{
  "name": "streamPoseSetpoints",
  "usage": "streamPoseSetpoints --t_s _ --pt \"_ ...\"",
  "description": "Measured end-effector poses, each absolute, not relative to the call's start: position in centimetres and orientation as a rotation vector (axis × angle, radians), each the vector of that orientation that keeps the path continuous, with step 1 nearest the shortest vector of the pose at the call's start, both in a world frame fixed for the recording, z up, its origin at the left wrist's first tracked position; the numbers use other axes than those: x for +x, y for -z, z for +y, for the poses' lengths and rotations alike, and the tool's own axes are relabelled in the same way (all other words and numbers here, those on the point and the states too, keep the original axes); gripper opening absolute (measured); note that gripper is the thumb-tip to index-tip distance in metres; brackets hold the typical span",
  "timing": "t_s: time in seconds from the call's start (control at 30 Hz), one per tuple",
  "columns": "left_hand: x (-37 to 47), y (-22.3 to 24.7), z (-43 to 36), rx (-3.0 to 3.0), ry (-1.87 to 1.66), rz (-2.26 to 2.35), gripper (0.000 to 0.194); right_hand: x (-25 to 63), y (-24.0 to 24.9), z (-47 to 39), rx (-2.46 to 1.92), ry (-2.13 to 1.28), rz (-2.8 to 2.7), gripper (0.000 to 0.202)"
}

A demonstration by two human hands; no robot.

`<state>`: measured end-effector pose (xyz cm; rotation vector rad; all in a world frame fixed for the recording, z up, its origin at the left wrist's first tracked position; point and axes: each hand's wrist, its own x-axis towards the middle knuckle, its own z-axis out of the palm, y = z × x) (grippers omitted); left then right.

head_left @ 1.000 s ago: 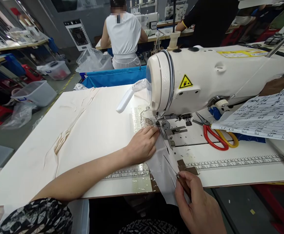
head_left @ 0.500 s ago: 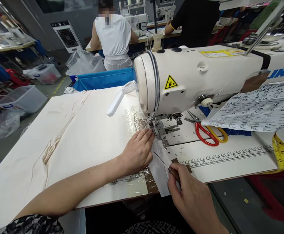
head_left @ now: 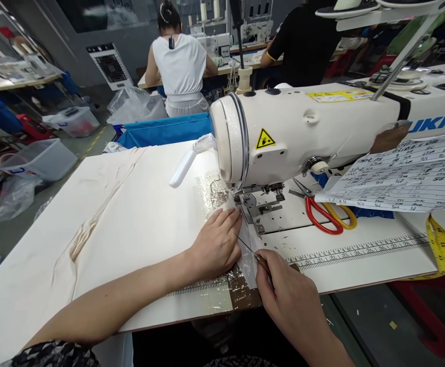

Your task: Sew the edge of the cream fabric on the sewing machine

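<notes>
My left hand (head_left: 215, 243) lies flat on a strip of white fabric (head_left: 246, 255), fingertips close to the presser foot (head_left: 250, 203) of the white sewing machine (head_left: 322, 127). Just right of it, my right hand (head_left: 289, 300) grips a thin awl (head_left: 250, 250) with a brown handle. The awl's metal point rests on the fabric beside my left fingers. The fabric runs from the table's front edge up under the foot.
Red and yellow scissors (head_left: 326, 213), a sheet of written tables (head_left: 406, 176) and a yellow tape measure (head_left: 441, 244) lie right of the needle. Cream cloth (head_left: 104, 214) covers the table's left. A blue bin (head_left: 165, 128) stands behind; two people sit at far machines.
My right hand has moved up and left with the awl, closer to my left hand. The fabric strip has fed further toward the presser foot, so less hangs over the front edge.
</notes>
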<state>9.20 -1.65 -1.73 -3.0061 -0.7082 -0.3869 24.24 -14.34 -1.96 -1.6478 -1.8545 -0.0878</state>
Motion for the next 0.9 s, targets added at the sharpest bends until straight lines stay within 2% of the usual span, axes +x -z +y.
streamPoseSetpoints --t_s 0.37,0.6,0.8,0.9 --pt "9.4 1.7 -0.1 -2.966 0.421 -0.861 0.045 23.9 2.2 -12.1 -1.673 0.159 -1.848 0.021" --pt "8.9 1.8 1.6 -2.844 0.351 -0.786 0.038 23.7 2.2 -12.6 -1.670 -0.219 -1.713 0.018" --pt "9.1 1.1 0.4 -2.878 0.416 -0.745 0.035 23.2 1.8 -13.3 -1.689 -0.156 -1.756 0.018" --pt "9.3 1.2 -0.8 -2.957 0.427 -0.685 0.042 23.3 1.6 -13.6 -1.686 -0.101 -1.791 0.017"
